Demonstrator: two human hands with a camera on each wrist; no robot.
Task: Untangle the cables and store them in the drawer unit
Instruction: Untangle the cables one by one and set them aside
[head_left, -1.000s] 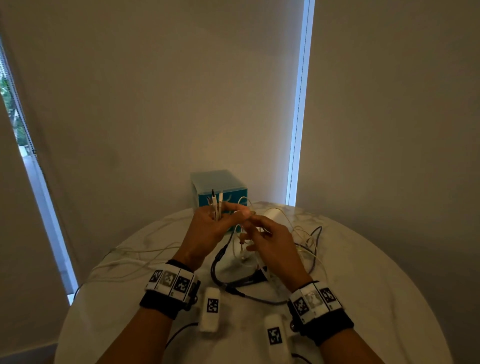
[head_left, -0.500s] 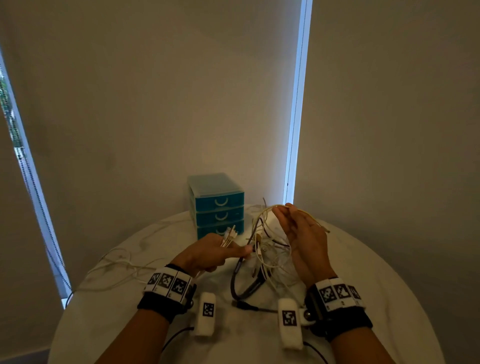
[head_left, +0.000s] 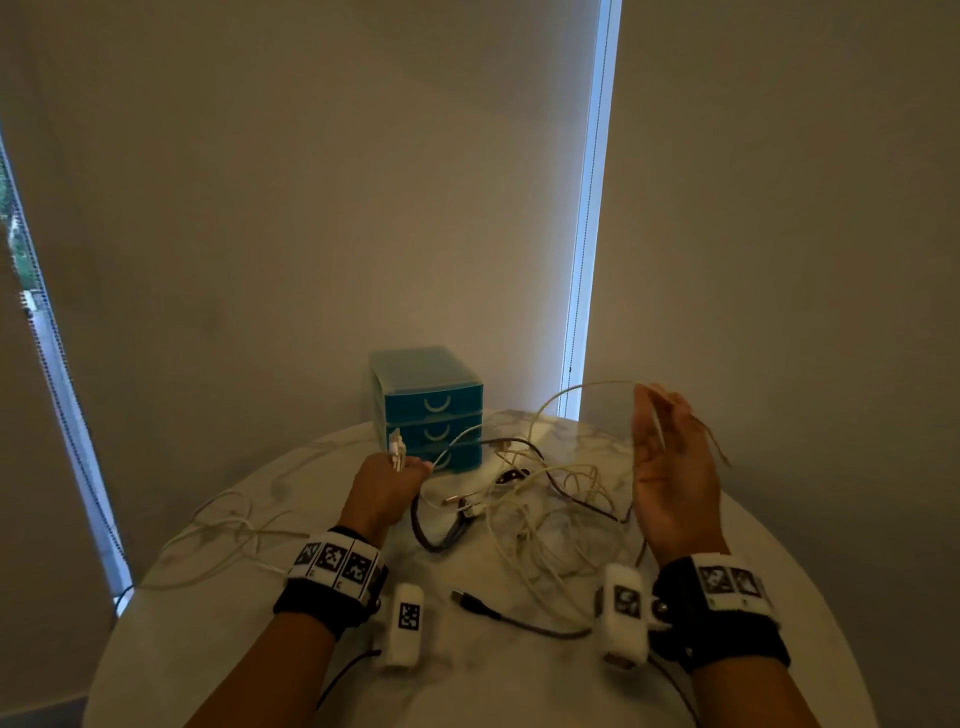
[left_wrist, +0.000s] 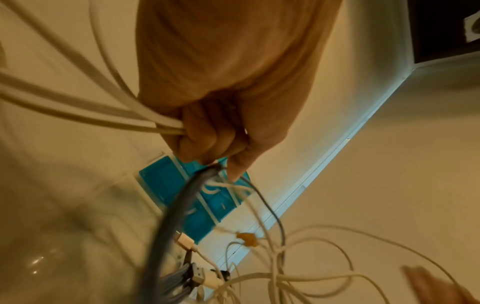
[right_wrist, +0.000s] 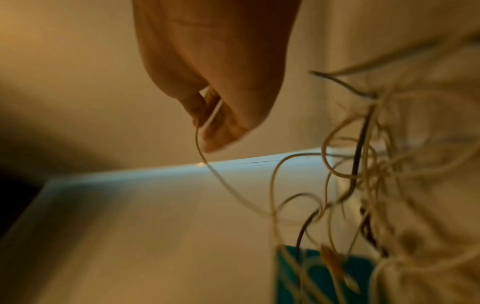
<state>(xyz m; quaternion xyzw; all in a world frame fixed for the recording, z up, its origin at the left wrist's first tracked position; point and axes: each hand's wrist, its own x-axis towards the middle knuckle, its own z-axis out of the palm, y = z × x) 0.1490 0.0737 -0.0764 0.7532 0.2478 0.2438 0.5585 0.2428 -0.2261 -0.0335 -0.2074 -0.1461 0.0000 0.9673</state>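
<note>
A tangle of white and dark cables (head_left: 535, 499) lies on the round marble table (head_left: 779, 571) in front of the teal three-drawer unit (head_left: 428, 410), whose drawers are closed. My left hand (head_left: 402, 467) sits low by the unit and grips a bunch of cable ends, white plugs (head_left: 397, 449) sticking up from the fist. The left wrist view shows this hand (left_wrist: 215, 156) clenched round white leads and a thick grey cable (left_wrist: 176, 209). My right hand (head_left: 654, 410) is raised at the right, and its fingers (right_wrist: 207, 123) pinch a thin white cable (head_left: 587, 387) that arcs back to the tangle.
A black USB cable (head_left: 467, 603) lies loose near the front between my wrists. More white leads (head_left: 223, 530) trail over the table's left edge. The wall stands right behind the drawer unit, with bright window strips (head_left: 587, 260) left and right.
My hands have moved apart. The right hand swung up and to the right, drawing a thin white cable out of the tangle. The left hand dropped lower, still gripping the plug ends.
</note>
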